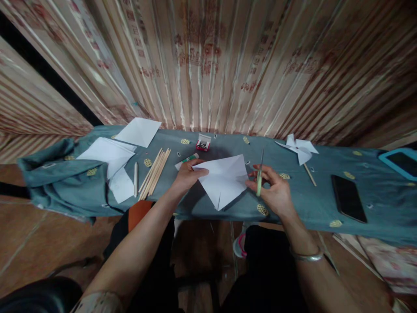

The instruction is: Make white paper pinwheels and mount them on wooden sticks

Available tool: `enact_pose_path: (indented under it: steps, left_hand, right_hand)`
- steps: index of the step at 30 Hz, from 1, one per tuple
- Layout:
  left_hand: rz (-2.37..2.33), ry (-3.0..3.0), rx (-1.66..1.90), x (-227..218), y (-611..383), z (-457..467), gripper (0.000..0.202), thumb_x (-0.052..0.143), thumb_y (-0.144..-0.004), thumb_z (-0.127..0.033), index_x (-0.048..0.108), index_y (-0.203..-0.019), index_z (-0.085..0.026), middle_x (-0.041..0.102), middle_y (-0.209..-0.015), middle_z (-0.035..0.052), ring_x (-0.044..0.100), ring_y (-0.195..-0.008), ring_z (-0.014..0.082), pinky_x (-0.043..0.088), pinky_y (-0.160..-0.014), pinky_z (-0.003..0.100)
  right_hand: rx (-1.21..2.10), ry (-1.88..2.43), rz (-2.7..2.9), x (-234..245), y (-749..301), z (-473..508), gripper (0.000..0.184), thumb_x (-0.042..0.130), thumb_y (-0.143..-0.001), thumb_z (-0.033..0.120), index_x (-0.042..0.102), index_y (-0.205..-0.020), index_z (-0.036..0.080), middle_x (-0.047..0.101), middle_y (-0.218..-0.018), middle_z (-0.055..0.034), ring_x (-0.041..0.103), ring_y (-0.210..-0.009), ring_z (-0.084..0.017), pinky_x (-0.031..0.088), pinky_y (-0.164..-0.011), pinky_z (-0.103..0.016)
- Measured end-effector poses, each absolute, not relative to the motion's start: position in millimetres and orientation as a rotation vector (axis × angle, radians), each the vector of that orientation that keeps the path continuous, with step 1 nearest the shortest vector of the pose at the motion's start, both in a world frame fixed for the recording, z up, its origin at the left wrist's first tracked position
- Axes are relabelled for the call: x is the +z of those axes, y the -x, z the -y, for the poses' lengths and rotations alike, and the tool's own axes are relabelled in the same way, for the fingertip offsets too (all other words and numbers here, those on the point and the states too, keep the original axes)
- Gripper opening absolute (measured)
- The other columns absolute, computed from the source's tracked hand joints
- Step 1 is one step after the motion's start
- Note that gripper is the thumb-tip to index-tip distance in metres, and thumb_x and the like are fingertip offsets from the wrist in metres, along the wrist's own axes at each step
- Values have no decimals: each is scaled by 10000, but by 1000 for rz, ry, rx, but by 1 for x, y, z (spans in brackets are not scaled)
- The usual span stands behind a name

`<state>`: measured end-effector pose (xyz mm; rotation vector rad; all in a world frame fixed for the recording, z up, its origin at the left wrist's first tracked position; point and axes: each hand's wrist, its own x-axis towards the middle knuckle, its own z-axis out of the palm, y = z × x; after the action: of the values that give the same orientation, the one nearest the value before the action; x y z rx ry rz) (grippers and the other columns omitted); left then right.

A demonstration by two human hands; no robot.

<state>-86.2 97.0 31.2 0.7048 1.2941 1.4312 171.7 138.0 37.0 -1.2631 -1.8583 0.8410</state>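
A square sheet of white paper with creases and a slit at its near corner is held up over the cloth-covered table. My left hand pinches its left corner, thumb on top. My right hand is closed round a pair of scissors with light green handles, blades pointing away from me; its fingertips are at the paper's right corner. Behind the left hand lies a green and white tube. A small red box of dark metal bits stands open beyond the paper.
Wooden sticks and a white pencil-like stick lie left, beside white paper sheets. To the right are a white paper pinwheel on a stick, a black phone and a blue-framed device. A patterned curtain hangs behind.
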Motion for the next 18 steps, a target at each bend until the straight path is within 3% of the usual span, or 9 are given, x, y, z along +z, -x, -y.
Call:
enact_pose_path:
  steps: [6, 9, 13, 18]
  left_hand:
    - [-1235, -711, 1409, 32, 84, -94, 351, 828, -446, -212, 693, -761, -135, 690, -629, 3, 597, -546, 140, 451, -577, 257]
    - [-1173, -682, 1464, 30, 82, -93, 363, 842, -518, -332, 701, -794, -144, 719, -739, 35, 652, -700, 184, 483, -698, 294]
    - [-978, -589, 1457, 29, 75, -90, 516, 767, -627, -546, 697, -984, -180, 735, -967, 72, 668, -937, 241, 494, -827, 345]
    - [-943, -630, 1386, 32, 59, -80, 559, 832, -589, -467, 688, -1066, -214, 704, -1137, 83, 624, -1082, 255, 476, -884, 347]
  right_hand:
    - [821, 1282, 1943, 30, -164, -138, 367, 702, -699, 395, 674, -1014, 209, 685, -682, 19, 570, -588, -138, 472, -654, -287]
    - [872, 1269, 1875, 29, -158, -139, 362, 698, -679, 396, 672, -981, 199, 659, -642, 30, 558, -575, -133, 464, -633, -273]
    - [859, 1291, 1727, 27, -146, -141, 371, 695, -665, 405, 655, -964, 188, 615, -611, 41, 544, -583, -136, 454, -644, -276]
    - [789, 1333, 1682, 27, -130, -143, 367, 673, -691, 413, 649, -985, 194, 598, -611, 46, 532, -565, -137, 436, -618, -276]
